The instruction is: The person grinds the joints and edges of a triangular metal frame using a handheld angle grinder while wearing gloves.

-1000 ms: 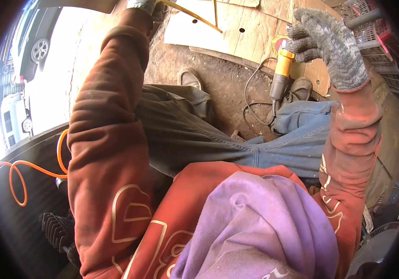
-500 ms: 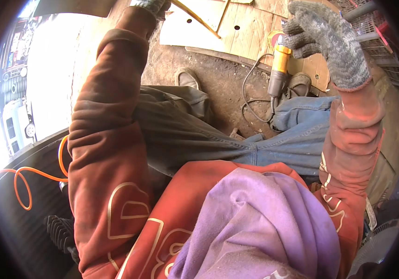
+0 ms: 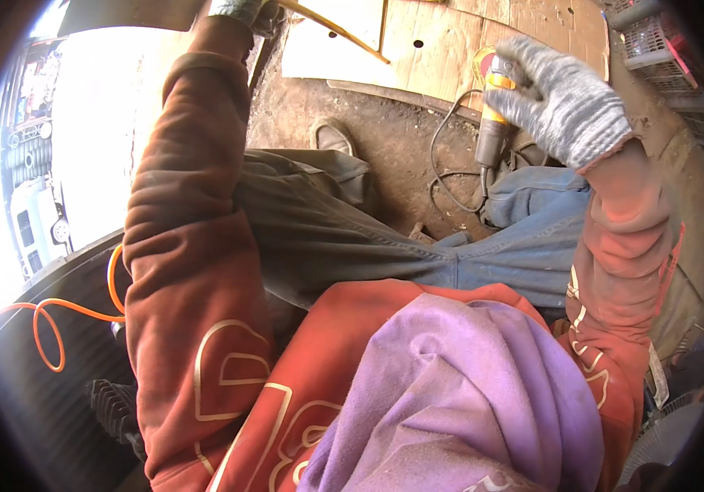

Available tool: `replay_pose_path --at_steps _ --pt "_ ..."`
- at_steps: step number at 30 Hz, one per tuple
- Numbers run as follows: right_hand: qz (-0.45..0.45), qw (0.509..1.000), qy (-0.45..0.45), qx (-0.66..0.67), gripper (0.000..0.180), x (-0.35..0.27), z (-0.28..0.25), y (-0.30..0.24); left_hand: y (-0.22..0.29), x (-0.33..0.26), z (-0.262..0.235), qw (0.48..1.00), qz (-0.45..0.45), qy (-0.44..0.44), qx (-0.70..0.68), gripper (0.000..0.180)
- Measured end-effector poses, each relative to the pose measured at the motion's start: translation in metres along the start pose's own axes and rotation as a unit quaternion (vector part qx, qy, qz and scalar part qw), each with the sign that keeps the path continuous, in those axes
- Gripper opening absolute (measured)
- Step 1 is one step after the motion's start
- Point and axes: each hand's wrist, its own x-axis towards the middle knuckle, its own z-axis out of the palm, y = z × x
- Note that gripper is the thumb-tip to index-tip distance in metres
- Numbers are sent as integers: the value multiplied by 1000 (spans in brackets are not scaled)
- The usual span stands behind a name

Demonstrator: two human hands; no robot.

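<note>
Packed dirt ground (image 3: 385, 139) is seen outdoors, with flat cardboard sheets (image 3: 467, 41) laid along its far edge; glare at the left washes out most of the street, where only a parked vehicle (image 3: 32, 238) can just be made out. The lower half of the view is filled by a rust-red sweatshirt (image 3: 196, 271) and a purple cloth (image 3: 458, 394), so the ground near the body is hidden. An orange hose (image 3: 48, 316) is looped at the left, its ends cut off. A shoe (image 3: 331, 135) is planted on the dirt near the cardboard's near edge.

The right hand (image 3: 565, 102), in a grey knit glove, is wrapped shut around a yellow angle grinder (image 3: 495, 107), held above the dirt just in front of the cardboard; the disc end is covered by the glove, and the cable (image 3: 442, 164) trails onto the dirt. The left hand (image 3: 241, 10) is cropped by the top rim; whether its fingers are closed cannot be told. A thin yellow rod (image 3: 339, 34) is seen running out from beside it; contact is not visible.
</note>
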Motion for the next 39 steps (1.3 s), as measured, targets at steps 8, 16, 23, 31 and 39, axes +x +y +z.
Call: replay_pose_path --at_steps 8,16,23,31,39 --pt "-104 968 -10 -228 54 -10 6 22 -6 -11 -7 999 -2 31 38 42" --pt "-95 964 -22 -247 55 -10 5 15 -11 -26 -20 988 -93 71 102 47" --pt "-68 972 -42 -219 55 -9 6 11 -12 -20 -2 999 -6 42 11 42" --pt "-94 960 -25 -262 56 -8 11 19 -11 -17 6 993 98 -42 -58 30" --pt "-78 958 -37 -272 56 -8 12 17 -5 -31 4 983 137 -121 -26 28"
